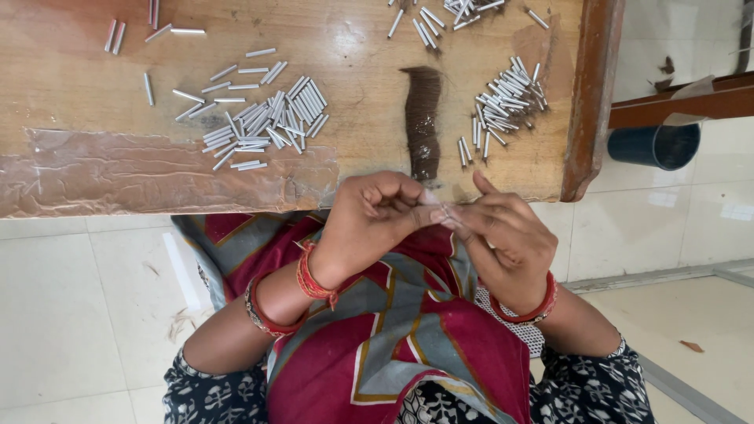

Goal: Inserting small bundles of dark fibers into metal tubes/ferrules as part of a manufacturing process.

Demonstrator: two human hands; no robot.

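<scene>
My left hand (375, 218) and my right hand (503, 235) meet fingertip to fingertip above my lap, just below the table's near edge. Between the fingertips they pinch a small silver tube (444, 211), mostly hidden by the fingers. Whether anything else is held with it I cannot tell. A dark brown tuft of fibre (422, 118) lies on the wooden table (94, 102) straight beyond my hands. Several loose silver tubes form a heap (263, 122) to the left of the tuft and another heap (506, 102) to its right.
More silver tubes (440, 16) lie at the table's far side, and a few are scattered at the far left (149, 86). Worn tape (157, 173) covers the near edge. A dark round bin (656, 145) stands on the tiled floor at right, beside a wooden rail (683, 102).
</scene>
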